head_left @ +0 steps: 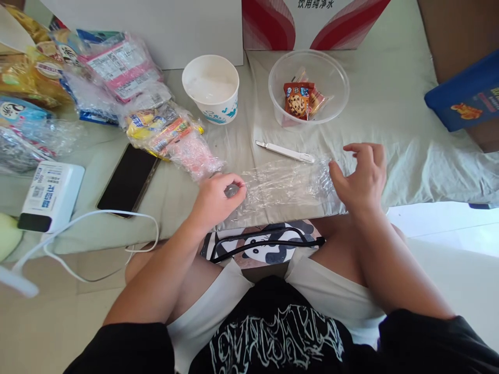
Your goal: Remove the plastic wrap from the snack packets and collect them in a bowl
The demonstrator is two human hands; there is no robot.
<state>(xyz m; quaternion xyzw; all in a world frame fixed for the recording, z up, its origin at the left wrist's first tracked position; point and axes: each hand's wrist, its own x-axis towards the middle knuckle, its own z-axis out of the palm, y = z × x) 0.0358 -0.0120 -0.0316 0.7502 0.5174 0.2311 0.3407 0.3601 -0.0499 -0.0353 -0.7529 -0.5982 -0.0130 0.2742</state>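
One sheet of clear plastic wrap (284, 182) lies crumpled flat on the bed sheet (390, 104), right at the near edge, stretched between your two hands. Just behind it sits a white pen-shaped tool (284, 151); past that, a clear bowl (335, 67) with a cookie packet (297, 99) and a white paper cup (212, 93). Open sheet to the right of the bowl; the left is crowded: snack bags (117, 72), a dark phone (128, 179), a white charger box (50, 195) with its cable (117, 215). Your left hand (216, 200) has its grip pinched closed on the wrap's left end. Your right hand (360, 176) has its grip half open, fingers curled, thumb touching the wrap's right end.
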